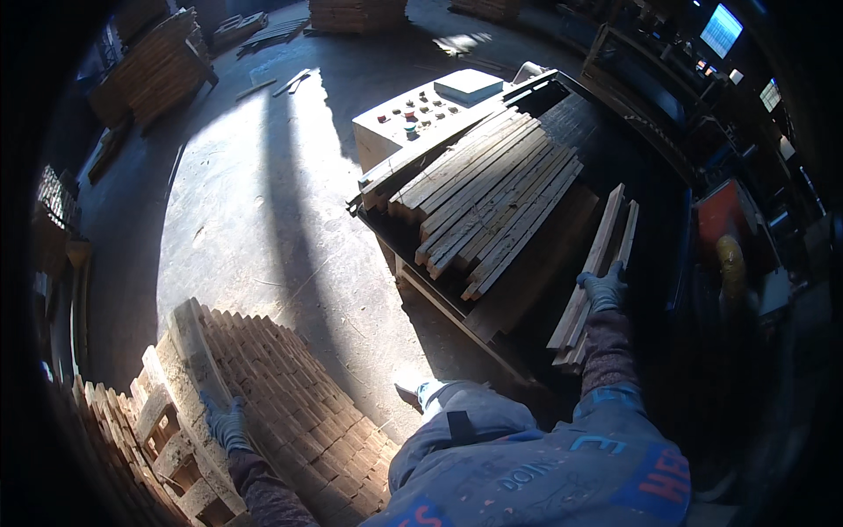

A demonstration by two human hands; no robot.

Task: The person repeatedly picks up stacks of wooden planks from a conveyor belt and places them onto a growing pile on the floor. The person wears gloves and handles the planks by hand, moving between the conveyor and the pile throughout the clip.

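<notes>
Right hand: I see the gloved right hand (pixel 604 286) closed around a few loose wooden slats (pixel 604 230), out by the right side of the machine table (pixel 413 255).
Left hand: the gloved left hand (pixel 226 422) lies against the stacked timber (pixel 294 378); I cannot tell whether its fingers grip anything.
Handling: I judge a grip near the slats' middle works best, wrist straight, ends kept even so none slides out or snags.
Table row: long battens (pixel 496 184) lie side by side, ends staggered, faces rough and darkly streaked.
Stack: square-edged wood, its upper edge stepped like teeth, pale dust on the neighbouring board.
Control box (pixel 373 140): pale casing, coloured round buttons, beyond the battens.
Floor (pixel 228 220): smooth, grey, sunlit, with scattered chips.
</notes>
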